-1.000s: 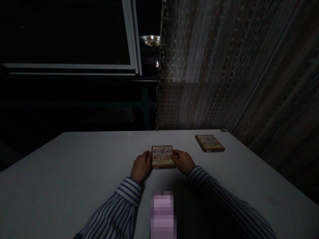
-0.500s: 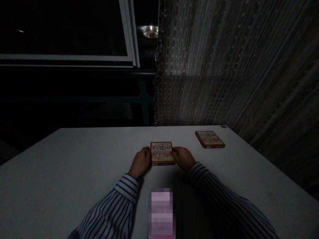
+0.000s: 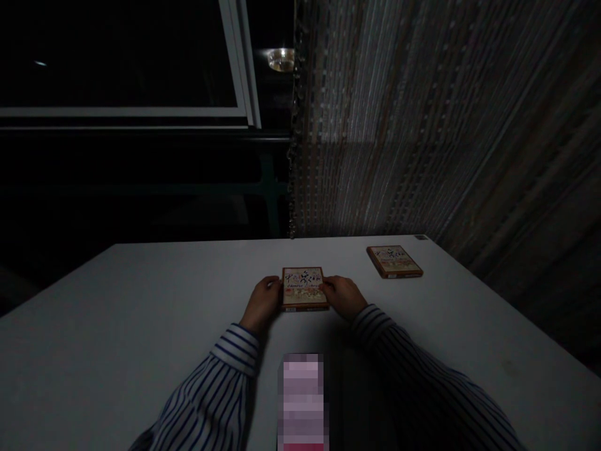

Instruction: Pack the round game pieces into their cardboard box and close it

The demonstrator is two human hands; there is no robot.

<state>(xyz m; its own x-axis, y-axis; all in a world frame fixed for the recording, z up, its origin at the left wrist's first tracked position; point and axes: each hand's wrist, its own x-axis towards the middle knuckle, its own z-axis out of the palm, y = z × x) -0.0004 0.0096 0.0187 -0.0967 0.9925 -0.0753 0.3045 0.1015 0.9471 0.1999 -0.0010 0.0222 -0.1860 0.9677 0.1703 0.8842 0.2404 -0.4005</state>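
A flat Chinese chess box [image 3: 303,288] with a printed, tan lid and brown edges is in front of me at the middle of the table. My left hand [image 3: 263,302] grips its left side, the fingers mostly hidden by the hand. On the other side my right hand [image 3: 345,297] holds the right edge, thumb over the lid. Whether the box rests fully on the table or is slightly raised, I cannot tell. A second, similar chess box [image 3: 394,262] lies farther back on the right, apart from both hands.
The white table [image 3: 141,307] spreads around my arms. A pixelated pinkish object [image 3: 303,401] is at the near edge between my forearms. A string curtain [image 3: 375,125] hangs behind the table on the right. A window frame [image 3: 241,62] stands at the back left.
The view has shifted very slightly. Both hands keep their hold on the nearer box, whose front side now shows a little less; the other box stays in place.
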